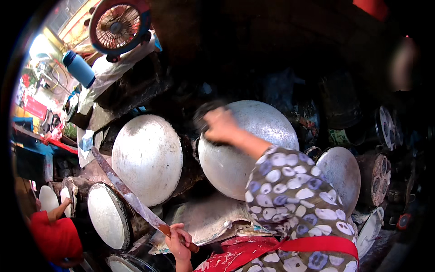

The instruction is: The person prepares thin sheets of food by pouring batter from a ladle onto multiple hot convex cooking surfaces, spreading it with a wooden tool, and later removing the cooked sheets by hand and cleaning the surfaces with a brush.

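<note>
My left hand (179, 244) grips the brown handle of a long flat scraper-like blade (125, 192). The blade is smeared with pale residue and slants up to the left, passing in front of the left griddle's lower edge. My right hand (221, 125), blurred, holds a dark pad or wad of cloth (205, 114) at the upper left of a round metal griddle (234, 166). My forearm and patterned sleeve cover part of that griddle's right side. Left of it is a second round griddle (146, 159), pale and whitish with a darker patch near its top.
Smaller round plates stand at lower left (108, 217) and right (339, 173). A stained sheet (200, 217) lies before me. A fan (116, 27) and blue bottle (80, 69) are upper left. Another person in a red shirt (56, 234) works at far left.
</note>
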A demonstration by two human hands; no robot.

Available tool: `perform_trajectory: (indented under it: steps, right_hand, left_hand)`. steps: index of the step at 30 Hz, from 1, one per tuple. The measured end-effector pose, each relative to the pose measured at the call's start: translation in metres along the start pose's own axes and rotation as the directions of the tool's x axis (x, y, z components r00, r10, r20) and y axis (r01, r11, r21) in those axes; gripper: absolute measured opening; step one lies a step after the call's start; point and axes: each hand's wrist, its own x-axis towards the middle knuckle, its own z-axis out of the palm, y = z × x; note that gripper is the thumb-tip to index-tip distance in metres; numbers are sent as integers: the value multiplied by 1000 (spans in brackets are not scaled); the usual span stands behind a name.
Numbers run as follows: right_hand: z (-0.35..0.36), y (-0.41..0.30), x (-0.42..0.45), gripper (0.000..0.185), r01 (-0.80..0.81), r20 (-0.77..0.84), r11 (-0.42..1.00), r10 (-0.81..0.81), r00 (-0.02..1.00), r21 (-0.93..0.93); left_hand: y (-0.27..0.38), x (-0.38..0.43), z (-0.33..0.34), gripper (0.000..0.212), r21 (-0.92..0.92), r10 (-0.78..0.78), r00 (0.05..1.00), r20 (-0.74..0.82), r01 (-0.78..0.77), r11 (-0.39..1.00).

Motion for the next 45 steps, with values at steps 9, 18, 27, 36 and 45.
perform_trajectory:
  steps: [9,18,27,36,45]
  right_hand:
    - [-27,148,-44,57,-563,-175,825,548,818,-48]
    - [23,0,2,38,-89,-66,995,91,994,38]
    - [14,-13,-53,37,89,91,996,-88,992,-11]
    - [-26,43,-132,49,-472,-103,860,496,862,196]
    - [39,-61,-204,47,169,-203,985,-158,966,37]
  left_hand:
    - [-23,-7,-40,37,-53,-49,996,-71,45,998]
    - [-1,-12,-21,36,3,-12,999,-37,12,1000]
    - [-9,-4,-28,34,-77,-226,974,10,226,971]
    - [-2,-15,-50,25,89,-259,961,96,251,964]
    - [8,-6,-31,27,123,-307,939,152,291,949]
